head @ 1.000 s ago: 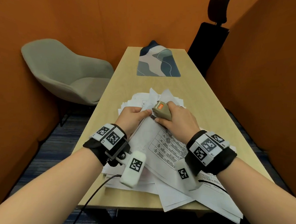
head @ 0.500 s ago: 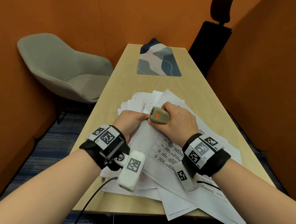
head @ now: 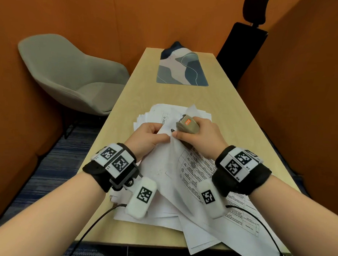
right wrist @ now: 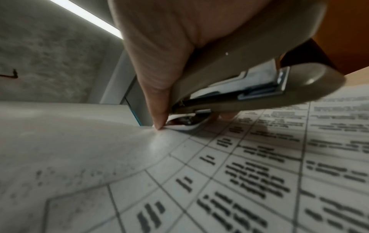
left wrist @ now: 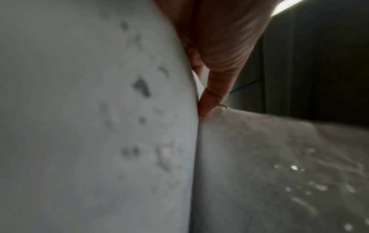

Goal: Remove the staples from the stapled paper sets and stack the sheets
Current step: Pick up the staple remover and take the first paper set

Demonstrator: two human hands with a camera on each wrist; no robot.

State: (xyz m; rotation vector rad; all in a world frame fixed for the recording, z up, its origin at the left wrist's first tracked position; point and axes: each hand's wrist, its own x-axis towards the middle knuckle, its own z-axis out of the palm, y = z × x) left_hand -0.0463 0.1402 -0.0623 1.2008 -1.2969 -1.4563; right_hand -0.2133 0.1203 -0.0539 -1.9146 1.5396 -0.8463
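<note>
A loose heap of printed white sheets (head: 173,186) lies on the near half of the wooden table (head: 233,115). My left hand (head: 150,135) pinches the raised corner of the top paper set (head: 162,158), its sheet bowed up in the left wrist view (left wrist: 89,126). My right hand (head: 199,139) grips a beige stapler-type tool (head: 187,126) with an orange label. In the right wrist view the tool (right wrist: 249,82) points its metal tip down onto the corner of a sheet printed with a table (right wrist: 259,173), and my thumb (right wrist: 159,110) presses beside that tip. No staple is discernible.
A patterned blue-grey mat (head: 182,69) lies at the table's far end. A grey shell chair (head: 69,73) stands left of the table and a black office chair (head: 245,43) at the far right. Orange walls close in on both sides. Cables (head: 92,227) hang off the near edge.
Both hands have stayed together at the paper corner. The tool has tipped from lying sideways to more upright, its label facing up, and the left hand has lifted the top sheet slightly.
</note>
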